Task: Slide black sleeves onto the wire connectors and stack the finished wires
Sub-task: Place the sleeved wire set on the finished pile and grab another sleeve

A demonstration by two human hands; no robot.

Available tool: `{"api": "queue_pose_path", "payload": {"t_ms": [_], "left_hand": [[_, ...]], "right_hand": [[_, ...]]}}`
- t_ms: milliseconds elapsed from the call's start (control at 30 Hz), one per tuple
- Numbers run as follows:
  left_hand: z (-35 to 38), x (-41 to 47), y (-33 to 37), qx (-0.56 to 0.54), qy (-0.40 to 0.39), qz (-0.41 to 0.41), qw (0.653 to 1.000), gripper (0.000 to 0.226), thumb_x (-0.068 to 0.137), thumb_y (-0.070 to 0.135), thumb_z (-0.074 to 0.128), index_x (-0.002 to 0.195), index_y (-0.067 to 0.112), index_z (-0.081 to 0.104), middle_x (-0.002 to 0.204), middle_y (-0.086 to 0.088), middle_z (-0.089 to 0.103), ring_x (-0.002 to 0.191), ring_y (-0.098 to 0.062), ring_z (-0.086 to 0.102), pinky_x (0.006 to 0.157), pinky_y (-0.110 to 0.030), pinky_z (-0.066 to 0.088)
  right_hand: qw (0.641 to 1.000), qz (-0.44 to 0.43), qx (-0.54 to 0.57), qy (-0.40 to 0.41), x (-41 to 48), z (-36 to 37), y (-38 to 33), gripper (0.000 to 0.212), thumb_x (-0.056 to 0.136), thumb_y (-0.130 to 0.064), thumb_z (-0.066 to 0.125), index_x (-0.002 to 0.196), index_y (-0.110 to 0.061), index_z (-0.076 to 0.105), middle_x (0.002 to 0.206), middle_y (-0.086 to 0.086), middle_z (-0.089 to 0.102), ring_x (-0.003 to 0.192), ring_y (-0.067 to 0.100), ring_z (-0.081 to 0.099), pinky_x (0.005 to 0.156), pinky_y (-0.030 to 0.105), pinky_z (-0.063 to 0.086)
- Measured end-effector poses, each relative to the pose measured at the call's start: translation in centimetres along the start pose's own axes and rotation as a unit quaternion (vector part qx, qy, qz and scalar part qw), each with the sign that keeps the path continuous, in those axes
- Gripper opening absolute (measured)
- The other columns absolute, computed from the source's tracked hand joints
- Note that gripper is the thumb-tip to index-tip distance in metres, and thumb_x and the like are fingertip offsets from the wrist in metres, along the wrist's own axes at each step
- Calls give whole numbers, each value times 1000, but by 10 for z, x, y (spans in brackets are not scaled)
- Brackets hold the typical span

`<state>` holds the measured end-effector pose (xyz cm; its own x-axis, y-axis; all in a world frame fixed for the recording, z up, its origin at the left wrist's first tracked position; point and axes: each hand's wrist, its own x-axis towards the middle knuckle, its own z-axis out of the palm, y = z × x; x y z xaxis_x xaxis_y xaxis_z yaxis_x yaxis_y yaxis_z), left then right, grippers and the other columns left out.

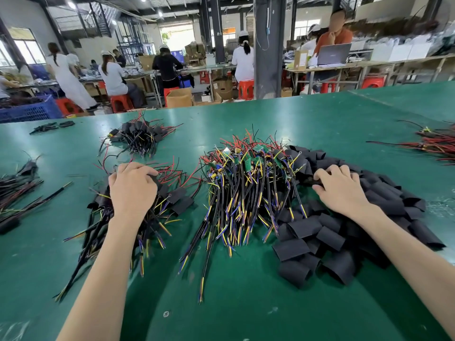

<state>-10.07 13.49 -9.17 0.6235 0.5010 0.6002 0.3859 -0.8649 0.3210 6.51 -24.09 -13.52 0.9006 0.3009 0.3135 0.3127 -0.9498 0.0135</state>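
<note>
A heap of bare wires (246,183) with small green circuit boards lies in the middle of the green table (246,291). To its right spreads a pile of loose black sleeves (344,230). At the left lies a stack of sleeved wires (152,210). My left hand (133,185) rests on that stack, fingers curled over a black sleeve at its top. My right hand (342,188) lies on the sleeve pile, its fingertips curled onto a sleeve at the pile's near-left edge. What sits under either palm is hidden.
A second stack of sleeved wires (140,136) sits further back. More wire bundles lie at the far left (17,188) and far right (435,143). A few sleeves (51,126) lie at the back left. People work at benches beyond the table.
</note>
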Motion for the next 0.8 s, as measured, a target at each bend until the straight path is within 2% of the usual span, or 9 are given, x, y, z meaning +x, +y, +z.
{"api": "queue_pose_path", "payload": {"t_ms": [133,233,367,467,567,667,733,800], "left_hand": [[3,4,-5,-18,-6,-9,1000,17,87,15,57,87,13,74,104,-6,65,108,-31,45,92,-42,37],[5,7,-17,-58,-28,8,998,13,83,8,62,87,13,74,103,-6,65,107,-30,43,91,-39,40],[9,9,-27,-83,-25,14,996,16,83,4,63,89,14,74,105,-5,64,109,-28,41,94,-31,34],[10,10,-29,-86,-29,15,996,16,83,3,63,91,12,74,107,-7,64,110,-29,40,97,-31,32],[7,9,-24,-52,-37,16,998,16,83,6,63,94,13,73,112,-7,63,113,-31,42,103,-39,29],[3,4,-4,-12,17,22,1000,21,83,14,66,103,15,70,119,-5,60,117,-31,44,112,-42,18],[-1,3,19,-35,53,29,998,24,84,16,63,108,16,68,118,-4,60,116,-29,46,107,-42,23],[0,4,49,-98,38,26,994,24,87,16,59,109,18,67,115,-3,62,112,-28,49,102,-42,32]], "right_hand": [[1000,18,14,10,-2,-3,-2,31,91,-42,51,110,-18,53,114,9,53,113,31,40,93,40,31],[1000,20,16,8,-2,-5,-3,24,91,-35,51,108,-17,52,111,9,54,110,31,44,92,40,33],[999,16,40,-3,-4,-9,-3,22,84,-21,54,106,-17,50,107,10,52,105,31,48,89,40,33],[998,13,65,7,-4,-10,-3,32,81,-13,54,113,-16,51,109,12,51,106,33,46,89,40,32],[995,18,85,44,-3,-10,-4,44,80,-6,53,124,-13,50,114,17,51,107,37,43,91,43,32],[990,23,113,83,-2,-12,-5,53,80,1,51,132,-9,46,114,23,52,102,39,41,87,46,34],[985,15,134,104,-1,-13,-5,57,79,5,48,135,-7,44,111,25,52,98,39,41,86,45,33],[983,0,147,111,0,-13,-5,57,82,6,47,137,-7,41,112,24,49,100,39,41,91,44,31]]}}
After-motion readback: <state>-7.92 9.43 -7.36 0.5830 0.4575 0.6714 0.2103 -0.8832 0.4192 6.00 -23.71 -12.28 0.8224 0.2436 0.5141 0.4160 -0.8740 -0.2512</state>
